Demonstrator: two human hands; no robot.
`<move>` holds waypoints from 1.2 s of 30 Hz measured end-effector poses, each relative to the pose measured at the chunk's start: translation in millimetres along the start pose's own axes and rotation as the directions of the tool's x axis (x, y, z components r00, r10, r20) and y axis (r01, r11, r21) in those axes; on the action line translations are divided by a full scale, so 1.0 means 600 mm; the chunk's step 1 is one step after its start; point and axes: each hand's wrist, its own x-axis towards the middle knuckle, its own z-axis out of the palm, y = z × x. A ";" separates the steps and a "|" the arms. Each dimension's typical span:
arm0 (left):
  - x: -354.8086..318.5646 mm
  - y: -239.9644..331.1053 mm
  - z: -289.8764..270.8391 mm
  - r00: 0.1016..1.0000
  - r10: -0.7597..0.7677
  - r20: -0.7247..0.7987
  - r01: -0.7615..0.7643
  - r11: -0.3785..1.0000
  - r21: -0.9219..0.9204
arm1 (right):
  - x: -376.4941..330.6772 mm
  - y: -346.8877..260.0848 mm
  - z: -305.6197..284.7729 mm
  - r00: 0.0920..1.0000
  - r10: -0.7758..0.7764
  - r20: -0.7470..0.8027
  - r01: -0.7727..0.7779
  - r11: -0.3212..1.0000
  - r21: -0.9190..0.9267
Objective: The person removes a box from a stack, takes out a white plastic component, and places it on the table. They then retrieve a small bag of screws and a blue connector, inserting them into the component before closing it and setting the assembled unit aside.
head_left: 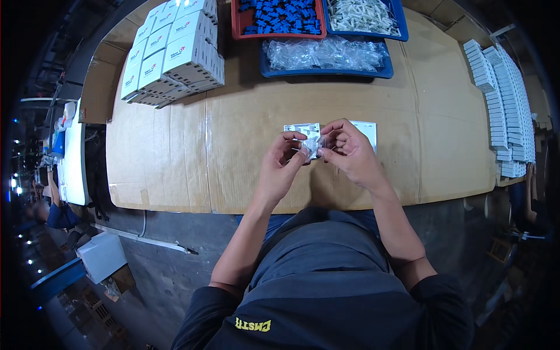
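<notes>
Between my two hands, just above the table near its front edge, is a small clear plastic bag [312, 147]. My left hand [287, 154] pinches its left side between thumb and fingers. On the other side my right hand [349, 150] grips it the same way, fingers curled. What the bag holds, if anything, I cannot make out. Just beyond the hands lies a white printed card or flat box [301, 128], partly covered by my fingers. Another flat white piece [367, 131] lies to the right, half hidden behind my right hand.
Cardboard covers the table [251, 111]. Stacked white boxes [175, 52] stand at the far left. At the back are a red tray [280, 36] of blue parts, a blue tray [403, 29] of white pieces and a blue tray [326, 74] of clear bags. Piled white boxes [501, 105] line the right edge.
</notes>
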 end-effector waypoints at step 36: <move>-0.002 0.015 -0.006 0.995 -0.055 0.085 0.045 0.993 0.113 | -0.001 0.030 0.000 0.997 0.061 -0.038 -0.057 0.993 0.101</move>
